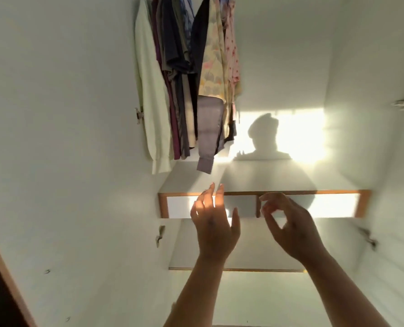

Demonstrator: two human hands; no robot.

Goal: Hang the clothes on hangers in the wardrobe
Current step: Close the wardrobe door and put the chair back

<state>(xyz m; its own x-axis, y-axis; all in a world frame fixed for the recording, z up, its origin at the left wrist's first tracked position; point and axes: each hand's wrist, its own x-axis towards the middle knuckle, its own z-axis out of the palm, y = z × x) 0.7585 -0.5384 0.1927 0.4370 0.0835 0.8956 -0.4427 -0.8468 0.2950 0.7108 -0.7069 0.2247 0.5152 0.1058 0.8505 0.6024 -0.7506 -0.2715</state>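
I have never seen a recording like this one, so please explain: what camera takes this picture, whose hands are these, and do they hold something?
There is no machine here. A person wears one wide-angle camera on the head; it looks forward and down, so you see their own arms reaching into an open wardrobe. The left hand is raised with fingers nearly straight. The right hand has loosely curled fingers. Neither holds anything. Clothes already hang at the upper left. Below them is a white shelf with two drawers under it. The dark shape on the sunlit back wall is the person's shadow.
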